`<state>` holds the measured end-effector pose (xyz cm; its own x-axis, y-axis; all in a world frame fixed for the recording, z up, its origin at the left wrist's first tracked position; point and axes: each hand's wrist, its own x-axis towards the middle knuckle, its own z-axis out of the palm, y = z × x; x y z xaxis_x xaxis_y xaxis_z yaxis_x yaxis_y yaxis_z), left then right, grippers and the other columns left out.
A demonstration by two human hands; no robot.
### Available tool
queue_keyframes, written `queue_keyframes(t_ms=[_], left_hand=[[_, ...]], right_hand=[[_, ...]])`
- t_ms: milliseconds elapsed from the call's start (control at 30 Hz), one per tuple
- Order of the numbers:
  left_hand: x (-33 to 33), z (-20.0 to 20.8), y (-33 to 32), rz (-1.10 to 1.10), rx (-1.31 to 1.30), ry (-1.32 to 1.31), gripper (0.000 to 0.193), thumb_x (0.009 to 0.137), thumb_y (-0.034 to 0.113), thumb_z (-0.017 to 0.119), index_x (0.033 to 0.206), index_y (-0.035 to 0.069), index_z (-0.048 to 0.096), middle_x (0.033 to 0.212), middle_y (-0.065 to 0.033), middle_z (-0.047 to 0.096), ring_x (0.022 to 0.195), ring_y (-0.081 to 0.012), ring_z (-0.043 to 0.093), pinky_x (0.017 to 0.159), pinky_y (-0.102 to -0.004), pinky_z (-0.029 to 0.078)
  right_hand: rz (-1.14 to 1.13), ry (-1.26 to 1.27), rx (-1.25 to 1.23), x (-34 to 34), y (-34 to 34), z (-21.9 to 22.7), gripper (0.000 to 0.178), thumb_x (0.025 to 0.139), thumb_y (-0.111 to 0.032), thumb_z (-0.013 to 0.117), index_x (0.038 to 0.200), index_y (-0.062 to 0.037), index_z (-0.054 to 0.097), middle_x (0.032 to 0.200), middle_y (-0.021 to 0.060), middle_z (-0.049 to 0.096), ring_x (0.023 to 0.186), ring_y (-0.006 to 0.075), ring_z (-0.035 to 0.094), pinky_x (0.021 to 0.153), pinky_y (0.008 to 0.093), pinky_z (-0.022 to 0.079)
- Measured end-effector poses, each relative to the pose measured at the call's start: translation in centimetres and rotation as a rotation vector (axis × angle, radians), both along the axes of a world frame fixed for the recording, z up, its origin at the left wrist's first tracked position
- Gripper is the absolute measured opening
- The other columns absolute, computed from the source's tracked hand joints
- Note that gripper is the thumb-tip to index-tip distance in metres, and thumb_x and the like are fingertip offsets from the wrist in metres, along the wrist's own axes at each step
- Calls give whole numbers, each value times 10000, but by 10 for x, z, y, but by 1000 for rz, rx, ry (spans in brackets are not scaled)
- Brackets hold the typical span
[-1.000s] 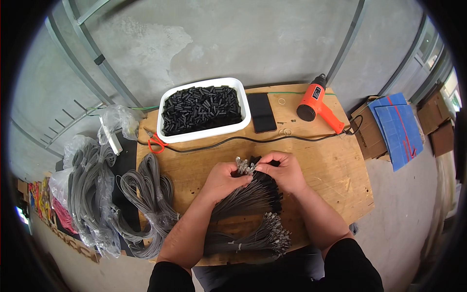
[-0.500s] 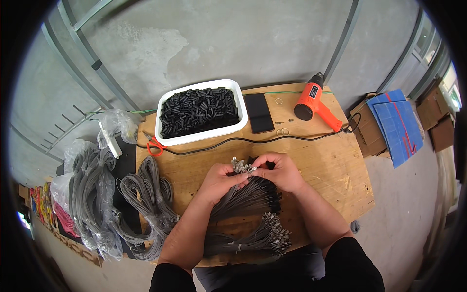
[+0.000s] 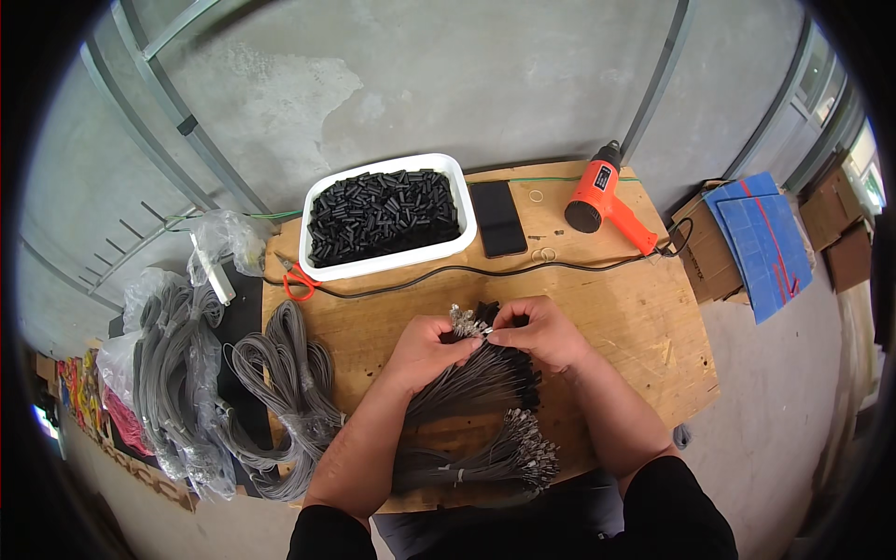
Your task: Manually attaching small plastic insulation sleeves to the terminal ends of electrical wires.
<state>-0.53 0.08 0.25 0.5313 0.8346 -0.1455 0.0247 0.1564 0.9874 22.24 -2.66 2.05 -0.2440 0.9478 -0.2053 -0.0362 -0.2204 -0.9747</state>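
Grey plaster wall (image 3: 485, 75) rose behind a wooden tabletop (image 3: 635, 327). At far left lay bagged coils of grey cable (image 3: 173, 345), then a looser grey coil (image 3: 294, 373) on the table's edge, red-handled pliers (image 3: 299, 283), and a white tub (image 3: 392, 265) heaped with short black tubes (image 3: 387, 215).

Near the middle, the left hand (image 3: 420, 347) was closed around a bunch of thin grey wires (image 3: 467, 385), its thumb pressed across them just below the clustered silver tips (image 3: 464, 322); its other fingers were partly hidden. Below the forearm a second, tied bundle (image 3: 527, 453) rested on the table. Thumb and forefinger of the right hand (image 3: 539, 334) seemed to pinch one small silver tip at the bunch's edge, above black ends (image 3: 532, 383) spread on the wood.

Each wire looked light, limp and slightly springy, apt to tangle; the tips looked hard, smooth and perhaps slippery. Just behind the metal seemed the surest hold, since gripping farther down would probably let the end flop.

Farther right lay an orange heat gun (image 3: 595, 198).
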Motion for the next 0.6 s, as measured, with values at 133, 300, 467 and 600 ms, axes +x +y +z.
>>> queue_keyframes(t_ms=[133, 300, 467, 600], left_hand=[[0, -1, 0, 14, 6, 15, 125, 914, 89, 751, 862, -24, 733, 721, -11, 672, 656, -54, 580, 589, -224, 444], [2, -7, 2, 104, -53, -4, 121, 923, 79, 734, 863, -23, 709, 732, -15, 663, 648, -63, 577, 587, -235, 444], [1, -7, 6, 222, -168, -170, 94, 931, 72, 723, 938, -17, 693, 761, -20, 642, 646, -84, 568, 587, -243, 448], [1, -5, 6, 214, -221, -168, 103, 925, 79, 730, 935, -16, 691, 764, -24, 637, 653, -98, 576, 595, -252, 462]], right_hand=[[4, 33, -37, 1, -1, 2, 130, 863, -61, 797, 929, -2, 702, 767, -8, 647, 640, 32, 535, 542, 195, 392], [-99, 550, -198, 4, 3, 2, 113, 948, -99, 660, 1027, -26, 625, 855, 63, 644, 594, 85, 464, 507, 222, 363], [-284, 722, -275, 6, 13, -3, 101, 1017, -60, 471, 1090, -40, 538, 990, 127, 643, 587, 119, 440, 498, 227, 361], [-192, 694, -248, 8, 12, -5, 101, 1058, -99, 457, 1113, -46, 523, 932, 120, 654, 564, 117, 438, 482, 225, 346]])
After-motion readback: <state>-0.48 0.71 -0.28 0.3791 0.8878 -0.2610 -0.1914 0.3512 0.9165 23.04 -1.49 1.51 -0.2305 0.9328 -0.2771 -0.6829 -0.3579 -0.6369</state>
